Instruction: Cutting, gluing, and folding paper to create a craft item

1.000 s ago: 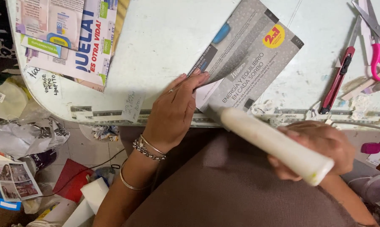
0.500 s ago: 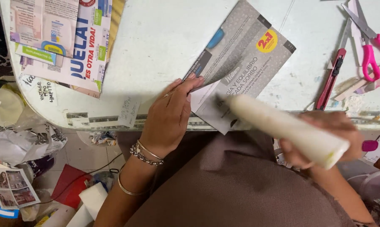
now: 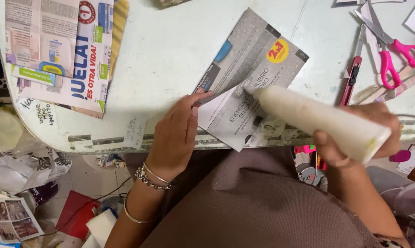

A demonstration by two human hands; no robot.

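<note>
1. The right hand [image 3: 354, 133] clenches a white glue bottle [image 3: 317, 121], its tip touching the grey folded leaflet [image 3: 248, 92] near the worktop [image 3: 170, 50] edge.
2. The left hand [image 3: 177, 133] lies flat, fingers [image 3: 193, 98] released, pinning the leaflet steady.
3. Farther right lie pink scissors [image 3: 391, 50] and a red cutter [image 3: 352, 76]; far left, printed flyers [image 3: 65, 50].

Even, soft light falls from above across the white table [image 3: 170, 50], which glows bright but not blown out at the upper centre. Shadows are faint, just a soft one under the left hand [image 3: 177, 133]. The cream bottle [image 3: 317, 119] at centre right is smeared with motion blur. The floor clutter at lower left sits dimmer and slightly soft.
</note>
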